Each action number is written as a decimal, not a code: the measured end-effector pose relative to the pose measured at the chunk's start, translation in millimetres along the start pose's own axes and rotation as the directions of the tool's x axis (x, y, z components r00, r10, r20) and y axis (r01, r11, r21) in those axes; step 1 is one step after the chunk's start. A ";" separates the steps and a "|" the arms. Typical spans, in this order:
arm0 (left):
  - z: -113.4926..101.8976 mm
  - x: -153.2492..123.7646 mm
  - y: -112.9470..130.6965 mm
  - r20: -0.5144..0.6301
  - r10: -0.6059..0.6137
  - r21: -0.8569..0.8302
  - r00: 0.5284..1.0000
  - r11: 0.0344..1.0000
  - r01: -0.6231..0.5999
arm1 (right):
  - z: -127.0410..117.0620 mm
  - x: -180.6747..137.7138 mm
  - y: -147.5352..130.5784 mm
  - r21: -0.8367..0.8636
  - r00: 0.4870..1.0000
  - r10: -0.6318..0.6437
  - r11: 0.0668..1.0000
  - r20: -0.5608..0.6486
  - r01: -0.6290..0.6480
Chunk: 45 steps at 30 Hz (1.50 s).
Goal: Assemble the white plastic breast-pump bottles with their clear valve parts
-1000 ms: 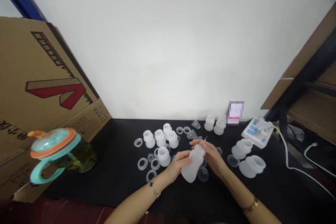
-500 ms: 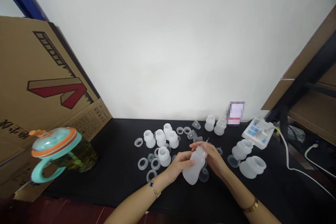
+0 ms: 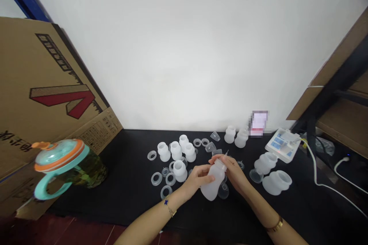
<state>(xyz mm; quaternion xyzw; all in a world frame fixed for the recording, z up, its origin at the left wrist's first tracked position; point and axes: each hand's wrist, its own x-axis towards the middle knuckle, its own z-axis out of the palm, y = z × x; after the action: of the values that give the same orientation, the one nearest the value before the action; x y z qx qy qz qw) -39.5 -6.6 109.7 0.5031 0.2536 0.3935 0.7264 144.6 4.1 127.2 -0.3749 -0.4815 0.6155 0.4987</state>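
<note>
A white translucent baby bottle (image 3: 212,187) is tilted between my hands above the black table. My left hand (image 3: 197,180) is closed around its body, thumb on the near side. My right hand (image 3: 232,170) wraps the neck end, fingers closed over the ring and nipple there, which they partly cover. A clear round cap (image 3: 223,191) lies on the table just behind the held bottle. To the left of my left hand stands an open bottle body (image 3: 180,171), with loose collar rings (image 3: 170,179) beside it.
More bottle bodies (image 3: 176,151) stand behind on the left, (image 3: 230,134) at the back, and two bottles (image 3: 276,183) lie at right. Clear covers (image 3: 211,147) lie midway. A teal-handled jug (image 3: 86,172) stands left; a white power strip (image 3: 283,145) with cables sits right.
Almost nothing differs. Both hands keep their hold on the bottle, which has shifted very slightly.
</note>
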 end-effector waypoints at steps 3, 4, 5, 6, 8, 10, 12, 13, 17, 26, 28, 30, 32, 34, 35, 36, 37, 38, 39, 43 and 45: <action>1.3 0.0 1.0 0.005 0.012 0.003 1.000 1.000 -0.012 | -0.2 0.4 1.3 -0.016 1.000 0.012 1.000 -0.023 -0.013; 1.6 0.1 1.0 0.008 0.017 0.004 1.000 1.000 -0.017 | -0.6 0.7 2.1 -0.020 0.999 0.015 1.000 -0.029 -0.016; 1.8 0.2 0.9 0.010 0.021 0.007 1.000 1.000 -0.021 | -1.2 1.1 3.2 -0.025 0.999 0.016 1.000 -0.034 -0.017; 1.9 0.3 0.8 0.008 0.024 0.010 1.000 1.000 -0.024 | -1.9 1.5 4.5 -0.030 0.999 0.014 0.999 -0.038 -0.015; 2.1 0.4 0.6 0.002 0.025 0.016 1.000 1.000 -0.025 | -3.5 2.4 7.3 -0.041 0.999 0.004 0.999 -0.043 -0.006; 2.3 0.4 0.7 -0.004 0.023 0.020 1.000 1.000 -0.023 | -4.8 3.1 9.3 -0.050 0.999 -0.008 0.999 -0.046 0.006; 2.7 0.4 1.2 -0.012 0.021 0.027 1.000 0.999 -0.020 | -5.2 3.2 9.9 -0.058 0.999 -0.018 0.998 -0.050 0.015; 2.9 0.4 1.4 -0.016 0.019 0.032 1.000 0.999 -0.018 | -5.1 3.1 9.7 -0.066 0.998 -0.021 0.998 -0.056 0.017; 3.3 0.6 1.5 -0.021 0.010 0.051 1.000 0.999 -0.009 | -3.3 1.7 6.9 -0.104 0.996 -0.032 0.994 -0.088 0.023; 4.1 -1.3 -1.2 -0.044 0.034 0.145 0.998 0.989 -0.028 | -0.7 1.4 4.4 -0.108 0.994 -0.053 0.993 -0.100 0.042; 4.4 -1.4 -1.6 -0.049 0.038 0.155 0.998 0.987 -0.030 | -0.5 1.5 4.3 -0.114 0.993 -0.058 0.992 -0.100 0.046; 4.5 -1.3 -1.8 -0.054 0.045 0.161 0.998 0.986 -0.035 | -0.4 1.5 4.0 -0.121 0.993 -0.061 0.991 -0.101 0.049; 4.3 -1.2 -2.0 -0.056 0.048 0.170 0.997 0.985 -0.038 | -0.2 1.4 3.8 -0.129 0.992 -0.061 0.990 -0.110 0.047; 4.1 -1.2 -2.4 -0.058 0.049 0.179 0.997 0.983 -0.038 | 0.1 1.3 3.8 -0.135 0.990 -0.062 0.990 -0.123 0.045; 4.0 -1.3 -2.5 -0.059 0.049 0.181 0.997 0.983 -0.038 | 0.2 1.3 3.8 -0.135 0.990 -0.061 0.990 -0.128 0.044; 4.0 -1.3 -2.7 -0.060 0.049 0.179 0.997 0.983 -0.038 | 0.4 1.2 3.8 -0.134 0.989 -0.060 0.990 -0.132 0.042; 3.9 -1.3 -2.7 -0.060 0.048 0.176 0.997 0.984 -0.036 | 0.5 1.2 3.7 -0.132 0.989 -0.058 0.990 -0.133 0.041; 3.9 -1.3 -2.6 -0.062 0.044 0.171 0.997 0.985 -0.032 | 0.5 1.1 3.6 -0.131 0.990 -0.056 0.991 -0.131 0.039; 4.0 -1.1 -2.3 -0.063 0.037 0.163 0.997 0.986 -0.026 | 0.5 1.0 3.6 -0.128 0.990 -0.052 0.991 -0.128 0.035; 4.5 -0.1 0.7 -0.054 0.008 0.105 0.999 0.995 -0.002 | 0.2 0.5 3.4 -0.085 0.996 -0.021 0.996 -0.092 0.013; 4.7 0.4 2.5 -0.039 -0.008 0.082 0.999 0.997 0.011 | 0.1 0.4 3.4 -0.045 0.998 -0.004 0.999 -0.061 0.001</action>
<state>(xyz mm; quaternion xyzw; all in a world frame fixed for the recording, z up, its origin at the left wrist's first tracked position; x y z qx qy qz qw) -36.5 -8.3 113.7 0.5236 0.2861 0.3892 0.7018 143.6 4.4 123.9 -0.4042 -0.4801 0.5922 0.5054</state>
